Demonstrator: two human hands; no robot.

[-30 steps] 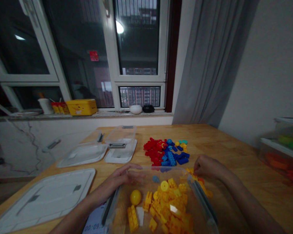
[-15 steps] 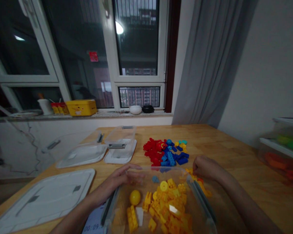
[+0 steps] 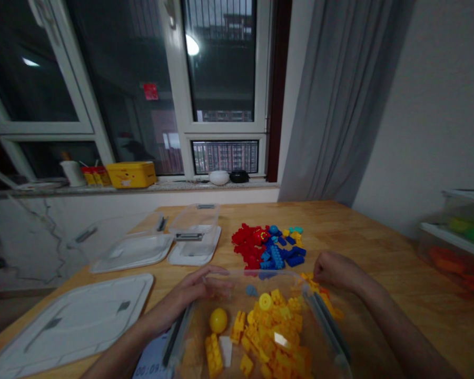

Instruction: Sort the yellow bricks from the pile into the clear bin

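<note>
I have the clear box (image 3: 256, 272) straight ahead, its near edge cut off below my view. Right of the box, the table (image 3: 379, 252) gives me the widest stretch of wood, running toward stacked tubs (image 3: 452, 231). Behind the box the wood goes on to the table's far edge, with red bricks (image 3: 249, 246) and blue bricks (image 3: 295, 256) just past the box's far wall. Left of the box is tighter: a timer screen (image 3: 152, 358) sits right beside it, then a white lid (image 3: 90, 316) reaches toward the table's left edge.

Inside the box, yellow bricks (image 3: 276, 321) heap mostly toward its right side. My left hand (image 3: 199, 284) is open, fingers laid out at the box's far left corner. My right hand (image 3: 334, 269) is beyond the far right corner, by loose bricks (image 3: 332, 308); its fingers curl under, so I cannot tell whether they grip one.

Against the earlier frames, I see both hands and the box practically unmoved.
</note>
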